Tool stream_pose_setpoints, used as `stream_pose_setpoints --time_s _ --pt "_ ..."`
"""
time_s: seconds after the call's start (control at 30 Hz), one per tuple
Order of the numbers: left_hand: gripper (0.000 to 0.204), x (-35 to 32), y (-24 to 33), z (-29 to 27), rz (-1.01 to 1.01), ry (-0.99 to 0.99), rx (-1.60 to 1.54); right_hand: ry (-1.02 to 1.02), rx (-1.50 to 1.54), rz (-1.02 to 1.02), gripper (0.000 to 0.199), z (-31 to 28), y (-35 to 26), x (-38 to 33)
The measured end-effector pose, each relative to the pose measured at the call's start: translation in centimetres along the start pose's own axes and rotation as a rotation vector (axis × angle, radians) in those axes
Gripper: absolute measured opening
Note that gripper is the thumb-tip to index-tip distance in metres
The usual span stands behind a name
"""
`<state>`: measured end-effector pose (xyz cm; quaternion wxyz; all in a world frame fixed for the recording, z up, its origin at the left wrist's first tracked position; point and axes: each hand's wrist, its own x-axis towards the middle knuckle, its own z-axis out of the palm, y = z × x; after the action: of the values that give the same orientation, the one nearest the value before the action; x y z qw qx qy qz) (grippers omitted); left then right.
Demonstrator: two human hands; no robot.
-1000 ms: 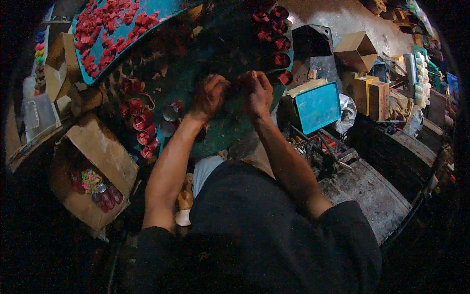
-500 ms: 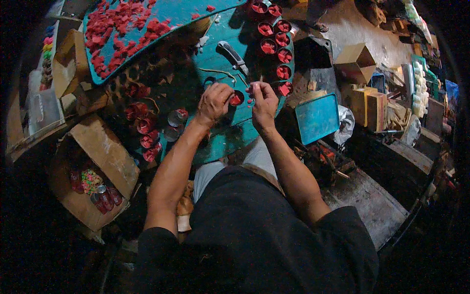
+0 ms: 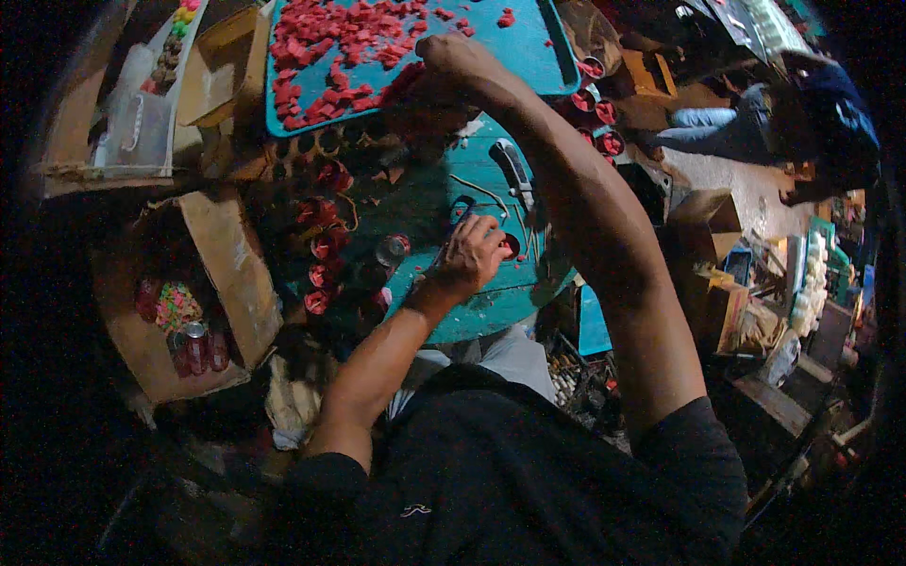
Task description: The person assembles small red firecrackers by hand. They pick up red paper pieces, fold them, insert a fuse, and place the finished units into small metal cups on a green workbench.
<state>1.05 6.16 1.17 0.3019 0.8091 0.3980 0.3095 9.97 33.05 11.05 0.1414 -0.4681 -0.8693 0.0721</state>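
Observation:
My left hand point(image 3: 475, 253) is closed around a small round container with red filling point(image 3: 511, 246), held low over the teal table point(image 3: 491, 307). My right hand point(image 3: 451, 62) is stretched far forward to the near edge of a teal tray point(image 3: 528, 47) strewn with several red pieces point(image 3: 330, 52). Its fingers curl down into the red pieces, and I cannot tell whether they hold one. A dark-handled tool point(image 3: 514, 170) lies on the table between the two hands.
Several red-filled little cups point(image 3: 321, 247) stand left of my left hand and more point(image 3: 596, 104) at the tray's right. An open cardboard box point(image 3: 189, 311) with cans and coloured bits sits at the left. Another person point(image 3: 783, 123) is at the upper right. Boxes crowd the right.
My right hand left the small container and reached far forward to the tray of red pieces. My left hand stayed holding the container, and the view tilted down toward the table.

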Motion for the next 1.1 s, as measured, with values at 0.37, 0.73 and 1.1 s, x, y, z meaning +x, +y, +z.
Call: stream_pose_setpoints --time_s 0.37,0.73,1.1 --pt "0.021 -1.4 0.8 1.4 -0.155 0.098 0.006 0.207 0.171 0.223 0.042 4.2 -0.3 15.4" --pt "0.031 -2.2 3.3 0.5 -0.208 0.199 0.073 0.255 0.05 -0.186 0.034 10.2 -0.3 16.6" --pt "0.029 -4.9 4.0 -0.1 -0.262 0.314 0.081 0.033 1.596 -0.008 0.022 -2.3 3.8 7.7"
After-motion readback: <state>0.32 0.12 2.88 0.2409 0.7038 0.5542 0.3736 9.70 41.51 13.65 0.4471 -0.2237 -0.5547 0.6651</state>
